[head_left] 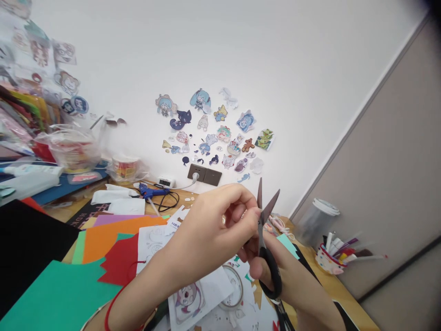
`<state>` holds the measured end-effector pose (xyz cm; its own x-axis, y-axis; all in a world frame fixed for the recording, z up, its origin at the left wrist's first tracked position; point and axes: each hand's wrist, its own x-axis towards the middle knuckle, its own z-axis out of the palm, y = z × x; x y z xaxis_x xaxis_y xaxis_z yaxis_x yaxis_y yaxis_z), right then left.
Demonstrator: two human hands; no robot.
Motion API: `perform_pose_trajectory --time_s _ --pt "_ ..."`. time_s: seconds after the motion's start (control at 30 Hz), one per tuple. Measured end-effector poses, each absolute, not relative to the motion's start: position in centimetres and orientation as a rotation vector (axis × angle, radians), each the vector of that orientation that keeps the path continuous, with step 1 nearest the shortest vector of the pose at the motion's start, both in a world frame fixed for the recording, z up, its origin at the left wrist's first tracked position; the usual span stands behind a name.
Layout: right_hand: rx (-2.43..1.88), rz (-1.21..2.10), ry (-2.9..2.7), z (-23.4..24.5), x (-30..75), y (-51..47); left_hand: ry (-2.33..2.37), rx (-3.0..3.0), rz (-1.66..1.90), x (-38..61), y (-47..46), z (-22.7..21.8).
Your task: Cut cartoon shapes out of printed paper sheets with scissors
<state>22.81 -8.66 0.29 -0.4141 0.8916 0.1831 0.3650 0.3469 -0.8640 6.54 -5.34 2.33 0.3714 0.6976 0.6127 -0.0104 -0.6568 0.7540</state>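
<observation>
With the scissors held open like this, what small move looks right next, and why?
Probably close the blades gently. The scissors in the right hand stand open, tips up, and the left hand pinches something at the blades' crotch; what it holds is too small to make out.

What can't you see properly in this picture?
- Head view: whatever the left hand pinches at the scissors is hidden behind its fingers.
- The right hand is partly covered by the left hand and the black scissor handle.
- The printed paper sheets are partly covered by the arms and cut off by the bottom edge.
- The wall stickers are too small to identify.
</observation>
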Motion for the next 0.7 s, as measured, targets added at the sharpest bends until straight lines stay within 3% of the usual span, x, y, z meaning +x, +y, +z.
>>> perform_pose_trajectory --time_s 0.7 --pt "-1.213 1.081 -1.984 0.8 24.6 -8.4 0.664 2.201 1.358 5.3 -5.0 2.5"
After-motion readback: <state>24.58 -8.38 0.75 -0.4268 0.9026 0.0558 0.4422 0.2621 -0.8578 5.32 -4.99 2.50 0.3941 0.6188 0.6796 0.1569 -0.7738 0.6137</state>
